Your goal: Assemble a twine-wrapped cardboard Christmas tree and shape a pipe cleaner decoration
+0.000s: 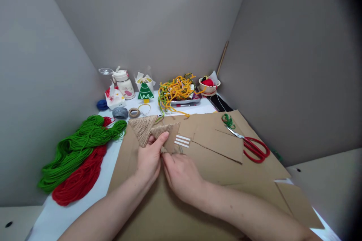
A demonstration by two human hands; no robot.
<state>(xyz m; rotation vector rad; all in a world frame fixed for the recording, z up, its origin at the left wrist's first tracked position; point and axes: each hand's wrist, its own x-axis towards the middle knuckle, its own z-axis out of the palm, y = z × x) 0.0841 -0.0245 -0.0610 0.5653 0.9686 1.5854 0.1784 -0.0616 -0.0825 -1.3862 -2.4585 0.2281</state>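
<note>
At the far left, green yarn (76,143) lies partly over red yarn (80,180) on the white table (97,192). Behind them, a blue ball (102,105) sits beside a tissue pack (115,99) and a bottle (126,87); in front of these are a grey ball (120,112) and a small twine roll (134,112).

A twine-wrapped triangle (142,128) is at the far left corner of the brown board (147,207). Just right of it, over the board, the person's left hand (150,158) grasps a card (171,140), thumb on top; twine covers its upper left part, the rest bare. Beyond stands a green tree (146,91) in front of a cup (140,82).

The right hand (182,177) is curled at the card's lower edge, close against the left; its fingertips are hidden, so what they grip cannot be told. White strips (182,141) lie just beyond it.

Behind, yellow yarn (178,89) heaps over a tray (185,102), a pen (185,105) in front. Further right come a bowl (209,89) with a red ball (207,82), green thread (227,121) and red-handled scissors (256,150), whose blades lie over a cut piece (220,147).
</note>
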